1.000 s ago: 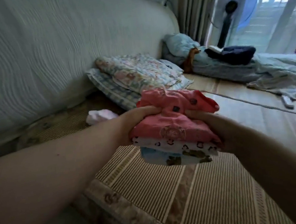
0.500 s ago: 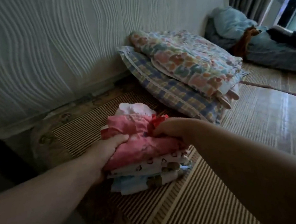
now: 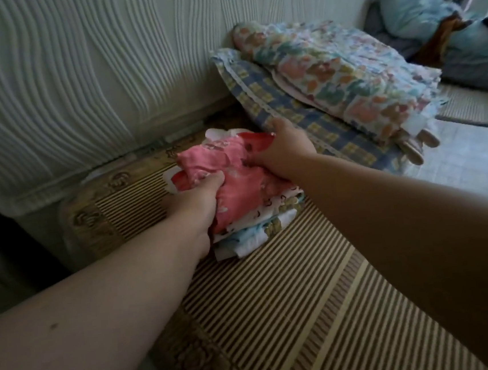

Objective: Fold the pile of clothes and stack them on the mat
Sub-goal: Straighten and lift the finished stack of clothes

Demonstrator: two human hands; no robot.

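The striped mat (image 3: 279,315) meets a ribbed pale wall (image 3: 78,81). Near its far-left corner rests your clothes stack (image 3: 259,231), beside folded quilts (image 3: 331,81). Your left hand (image 3: 192,203) and right hand (image 3: 285,148) both clutch its pink top.

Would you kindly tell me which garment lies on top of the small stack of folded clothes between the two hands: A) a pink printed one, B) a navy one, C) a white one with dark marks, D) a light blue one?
A: the pink printed garment tops the stack, gripped by the left hand and right hand, with the white marked layer and light blue layer beneath it.
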